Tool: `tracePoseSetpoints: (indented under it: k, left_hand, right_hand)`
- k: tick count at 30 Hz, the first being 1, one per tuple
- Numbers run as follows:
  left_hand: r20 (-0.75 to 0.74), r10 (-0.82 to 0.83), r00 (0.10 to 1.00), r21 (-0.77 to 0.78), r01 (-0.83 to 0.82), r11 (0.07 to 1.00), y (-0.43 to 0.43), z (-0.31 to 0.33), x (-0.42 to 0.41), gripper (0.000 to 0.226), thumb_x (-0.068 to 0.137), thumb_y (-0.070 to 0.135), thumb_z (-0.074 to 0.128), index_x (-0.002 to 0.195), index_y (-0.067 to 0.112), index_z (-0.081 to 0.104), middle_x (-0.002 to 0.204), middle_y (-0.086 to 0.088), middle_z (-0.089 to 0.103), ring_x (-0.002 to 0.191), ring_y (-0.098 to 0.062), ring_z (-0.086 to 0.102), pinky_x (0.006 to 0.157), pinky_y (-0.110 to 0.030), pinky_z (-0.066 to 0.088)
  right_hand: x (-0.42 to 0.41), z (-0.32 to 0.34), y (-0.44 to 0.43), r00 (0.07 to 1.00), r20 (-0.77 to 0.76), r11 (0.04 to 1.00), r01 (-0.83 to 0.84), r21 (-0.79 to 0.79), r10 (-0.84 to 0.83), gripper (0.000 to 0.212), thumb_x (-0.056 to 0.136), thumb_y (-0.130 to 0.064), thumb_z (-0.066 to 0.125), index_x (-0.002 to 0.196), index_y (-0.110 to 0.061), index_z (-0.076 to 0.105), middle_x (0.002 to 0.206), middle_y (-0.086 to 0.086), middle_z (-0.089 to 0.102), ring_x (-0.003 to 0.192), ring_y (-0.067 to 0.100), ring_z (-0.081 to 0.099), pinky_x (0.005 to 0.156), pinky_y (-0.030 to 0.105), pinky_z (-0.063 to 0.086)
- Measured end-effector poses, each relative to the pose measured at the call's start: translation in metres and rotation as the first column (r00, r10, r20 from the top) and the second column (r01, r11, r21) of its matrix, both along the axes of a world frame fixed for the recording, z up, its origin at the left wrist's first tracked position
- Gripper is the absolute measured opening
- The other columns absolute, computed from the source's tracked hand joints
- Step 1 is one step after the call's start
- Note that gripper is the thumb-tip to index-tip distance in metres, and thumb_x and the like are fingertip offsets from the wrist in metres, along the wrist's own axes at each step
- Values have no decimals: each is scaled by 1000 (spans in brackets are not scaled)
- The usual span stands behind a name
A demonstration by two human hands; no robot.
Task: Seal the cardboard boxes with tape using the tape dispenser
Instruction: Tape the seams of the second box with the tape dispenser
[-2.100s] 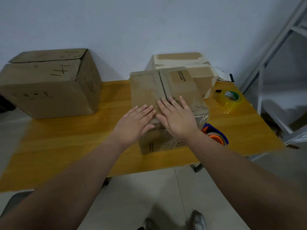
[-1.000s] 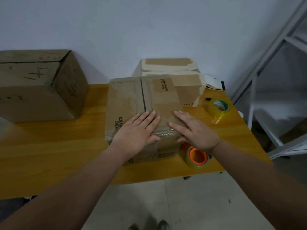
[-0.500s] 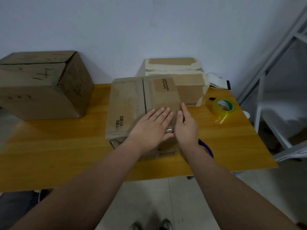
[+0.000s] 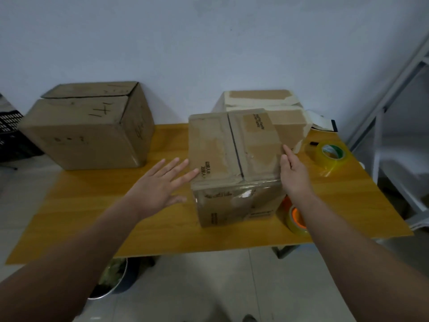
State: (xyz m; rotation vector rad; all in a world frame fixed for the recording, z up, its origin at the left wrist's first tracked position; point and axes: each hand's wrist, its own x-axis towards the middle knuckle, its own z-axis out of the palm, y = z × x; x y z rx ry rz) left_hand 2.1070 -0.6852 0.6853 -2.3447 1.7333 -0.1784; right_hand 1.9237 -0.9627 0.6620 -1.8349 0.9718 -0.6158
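Observation:
A small cardboard box point(image 4: 234, 154) stands near the front of the wooden table point(image 4: 97, 219), its two top flaps closed with a dark seam between them and clear tape over its front edge. My left hand point(image 4: 160, 187) hovers with spread fingers just left of the box, fingertips at its left side. My right hand point(image 4: 292, 175) lies flat against the box's right side, holding nothing. The tape dispenser point(image 4: 294, 217), with an orange core and a yellowish roll, lies on the table right of the box, partly hidden by my right forearm.
A large brown box point(image 4: 90, 129) sits at the back left. A box with pale tape point(image 4: 278, 112) stands behind the small one. A loose tape roll point(image 4: 330, 154) lies at the right. Metal shelving point(image 4: 399, 112) stands on the right; a bin point(image 4: 113, 280) sits under the table.
Both hands have left the box's top: the left slid off to the left side, the right moved to the right side. The dispenser shows again beside my right forearm.

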Motion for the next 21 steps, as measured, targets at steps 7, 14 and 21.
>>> tracePoseSetpoints:
  k: [7, 14, 21]
  left_hand:
    - [13, -217, 976, 67, 216, 974, 52, 23, 24, 81, 76, 51, 63, 144, 25, 30, 149, -8, 30, 138, -30, 23, 110, -53, 14]
    - [-112, -46, 993, -153, 28, 988, 87, 11, 3, 77, 73, 74, 41, 126, 21, 59, 122, -8, 61, 108, -28, 59, 93, -43, 45]
    - [-118, 129, 985, -170, -148, 974, 33, 9, -12, 75, 81, 69, 42, 141, 24, 35, 127, -8, 44, 116, -28, 38, 94, -40, 31]
  right_hand:
    - [38, 5, 68, 986, -43, 986, -165, -12, 164, 41, 101, -32, 38, 142, -25, 41, 143, -4, 45, 130, 15, 40, 98, 24, 33]
    - [99, 10, 150, 989, -91, 989, 125, 78, -118, 76, 97, -41, 43, 151, -15, -4, 159, 10, -2, 145, 27, 3, 115, 40, 11]
    - [90, 6, 182, 992, -122, 995, -31, 93, 42, 68, 100, -31, 41, 152, -19, -1, 159, 3, 0, 145, 21, 3, 115, 38, 13]
